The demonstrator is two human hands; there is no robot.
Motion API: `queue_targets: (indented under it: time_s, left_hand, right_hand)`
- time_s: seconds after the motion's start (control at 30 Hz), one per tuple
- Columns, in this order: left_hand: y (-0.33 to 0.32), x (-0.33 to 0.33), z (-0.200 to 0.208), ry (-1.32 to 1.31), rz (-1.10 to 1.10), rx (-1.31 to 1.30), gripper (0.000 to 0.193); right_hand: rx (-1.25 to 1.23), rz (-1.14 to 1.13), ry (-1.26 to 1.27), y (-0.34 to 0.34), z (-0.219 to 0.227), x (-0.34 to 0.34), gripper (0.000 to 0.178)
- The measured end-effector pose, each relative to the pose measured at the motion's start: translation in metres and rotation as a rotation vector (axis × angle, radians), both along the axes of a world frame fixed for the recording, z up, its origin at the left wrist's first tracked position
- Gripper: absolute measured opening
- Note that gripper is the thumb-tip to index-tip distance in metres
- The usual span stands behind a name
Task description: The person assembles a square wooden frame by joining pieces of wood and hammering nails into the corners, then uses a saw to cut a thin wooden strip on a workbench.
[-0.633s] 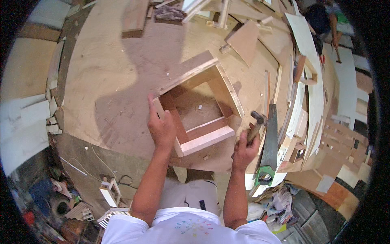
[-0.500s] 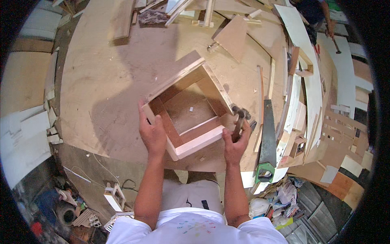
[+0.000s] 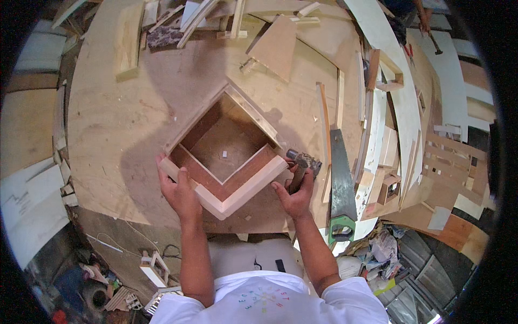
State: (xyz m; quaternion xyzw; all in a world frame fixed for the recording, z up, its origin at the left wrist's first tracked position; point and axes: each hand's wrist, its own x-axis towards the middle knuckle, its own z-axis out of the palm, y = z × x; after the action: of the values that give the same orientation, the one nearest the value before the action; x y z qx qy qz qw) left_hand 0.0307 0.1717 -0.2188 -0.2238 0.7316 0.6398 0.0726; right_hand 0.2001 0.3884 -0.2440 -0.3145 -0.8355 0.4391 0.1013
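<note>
A square wooden box frame (image 3: 253, 186) with pale edges and darker inner faces stands on the wooden work surface, one corner pointing toward me. My left hand (image 3: 179, 193) grips its left side, thumb on the near edge and fingers outside. In my right hand (image 3: 297, 195) is a hammer (image 3: 305, 160), head up, with the handle mostly hidden by the palm. The fingers of that hand are by the box's right corner; whether they also grip it is hard to tell. Inside the box lies a small white piece (image 3: 224, 154).
A green-handled handsaw (image 3: 343, 178) lies to the right beside long wood strips (image 3: 324, 116). Boards and offcuts (image 3: 272, 48) are at the far side. White panels (image 3: 402, 81) line the right. At the far right, another person's hand (image 3: 424, 21) holds a hammer.
The box has turned a little counterclockwise, bringing its near corner more squarely toward me. Both hands stay at its sides, the hammer still in my right one. The whole view has shifted slightly.
</note>
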Motion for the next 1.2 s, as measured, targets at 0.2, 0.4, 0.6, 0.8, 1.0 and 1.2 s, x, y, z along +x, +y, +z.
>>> queue_targets:
  time_s: [0.2, 0.4, 0.6, 0.8, 1.0, 1.2]
  left_hand:
    - [0.007, -0.005, -0.003, 0.023, -0.025, -0.053, 0.069]
    - [-0.002, -0.017, -0.018, 0.095, 0.005, 0.241, 0.064]
    - [-0.027, -0.071, -0.057, 0.416, -0.184, 0.464, 0.078]
    - [-0.022, -0.096, -0.069, 0.451, -0.374, 0.615, 0.099]
    - [-0.011, -0.098, -0.07, 0.345, -0.13, 0.831, 0.1]
    - [-0.014, -0.1, -0.073, 0.344, -0.124, 0.646, 0.087]
  right_hand:
    - [-0.095, 0.166, 0.156, 0.024, 0.019, -0.052, 0.093]
    - [-0.037, 0.353, -0.133, 0.047, 0.026, -0.059, 0.103]
    - [-0.058, 0.304, -0.219, 0.046, 0.037, -0.067, 0.095]
    - [-0.091, 0.278, -0.102, 0.046, 0.02, -0.06, 0.095]
    - [-0.233, 0.177, -0.11, 0.057, -0.015, -0.037, 0.093]
    - [0.02, 0.405, -0.242, 0.061, 0.022, -0.069, 0.075]
